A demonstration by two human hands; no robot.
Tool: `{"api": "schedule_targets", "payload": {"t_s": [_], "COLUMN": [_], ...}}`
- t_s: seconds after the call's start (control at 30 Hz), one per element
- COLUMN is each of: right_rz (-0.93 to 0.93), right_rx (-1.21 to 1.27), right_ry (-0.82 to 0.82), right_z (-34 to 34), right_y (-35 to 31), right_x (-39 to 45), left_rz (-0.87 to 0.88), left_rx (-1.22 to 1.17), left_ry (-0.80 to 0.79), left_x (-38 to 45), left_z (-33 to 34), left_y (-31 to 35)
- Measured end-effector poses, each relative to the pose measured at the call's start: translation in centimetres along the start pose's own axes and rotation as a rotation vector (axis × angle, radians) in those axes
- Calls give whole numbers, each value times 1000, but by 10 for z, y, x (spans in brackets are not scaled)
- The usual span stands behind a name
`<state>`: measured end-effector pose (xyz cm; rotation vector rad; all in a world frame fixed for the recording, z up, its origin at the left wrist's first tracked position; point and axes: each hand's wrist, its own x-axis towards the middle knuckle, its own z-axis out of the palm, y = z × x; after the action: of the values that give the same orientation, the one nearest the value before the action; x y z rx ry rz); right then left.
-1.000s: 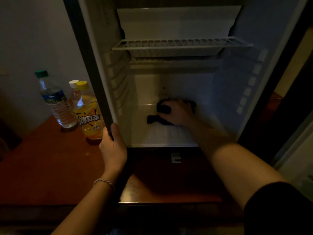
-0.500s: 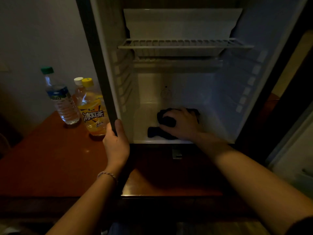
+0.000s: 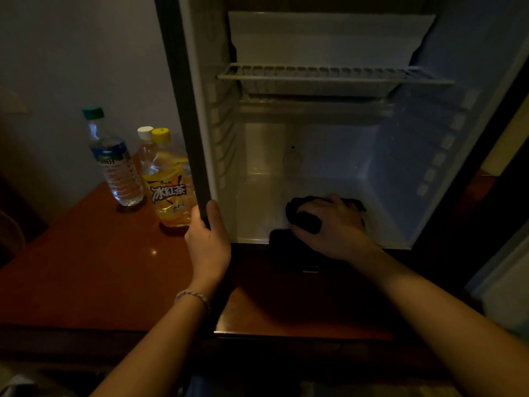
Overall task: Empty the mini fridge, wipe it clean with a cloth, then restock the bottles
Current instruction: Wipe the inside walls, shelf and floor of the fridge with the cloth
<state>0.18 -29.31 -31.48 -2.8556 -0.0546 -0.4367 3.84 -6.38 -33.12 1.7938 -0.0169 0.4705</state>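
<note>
We have dragged the cloth [image 3: 303, 216] forward to the fridge [image 3: 257, 207] floor's front lip, right hand [image 3: 333, 227] clutching it; left hand [image 3: 207, 242] grips the frame edge.

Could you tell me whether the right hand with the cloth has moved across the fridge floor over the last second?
Yes. The right hand has drawn the black cloth forward from near the back wall to the front lip of the fridge floor.

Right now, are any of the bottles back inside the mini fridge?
No, all three bottles stand on the wooden table left of the mini fridge, which holds only the dark cloth under the right hand.
</note>
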Motion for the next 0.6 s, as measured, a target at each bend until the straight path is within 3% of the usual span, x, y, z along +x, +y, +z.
{"api": "schedule_targets", "payload": {"t_s": [0.2, 0.4, 0.6], "right_rz": [39, 132, 146], "right_rx": [78, 38, 37], "right_ry": [133, 141, 100], "right_z": [16, 27, 24], "right_y": [10, 25, 30], "right_x": [44, 98, 96], "left_rz": [21, 35, 43], "left_rx": [-12, -14, -15], "left_ry": [-3, -7, -20], "left_x": [2, 1, 1], "left_z": [2, 1, -1], "left_y": [-1, 1, -1]}}
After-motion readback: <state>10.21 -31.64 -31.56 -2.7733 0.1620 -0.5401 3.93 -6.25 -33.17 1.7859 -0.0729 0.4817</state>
